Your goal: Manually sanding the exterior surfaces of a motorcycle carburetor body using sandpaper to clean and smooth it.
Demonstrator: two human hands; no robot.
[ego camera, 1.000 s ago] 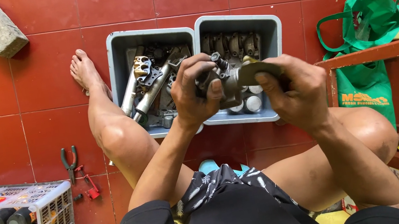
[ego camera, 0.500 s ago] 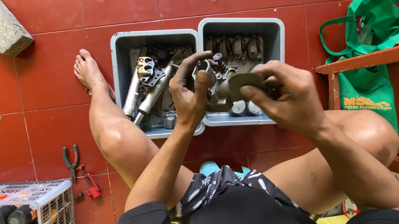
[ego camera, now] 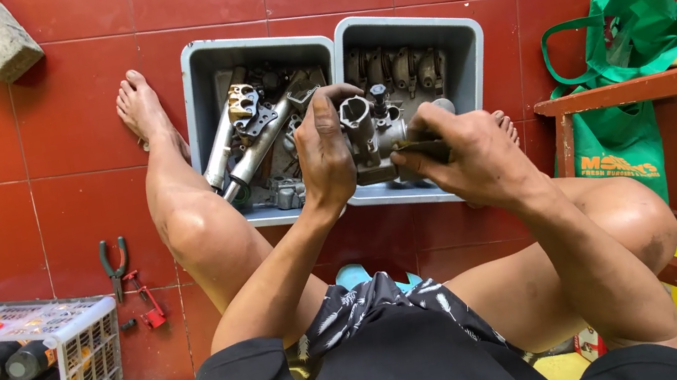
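The left hand (ego camera: 325,155) grips a grey cast-metal part (ego camera: 362,125) with a round open bore at its top, held above the seam between two grey bins (ego camera: 201,103). At three o'clock of it, the right hand (ego camera: 468,160) clenches a dark, flat tool (ego camera: 419,148), possibly a wrench, its tip meeting the part's lower edge. Pliers (ego camera: 115,262) lie on the red floor at nine o'clock, well apart.
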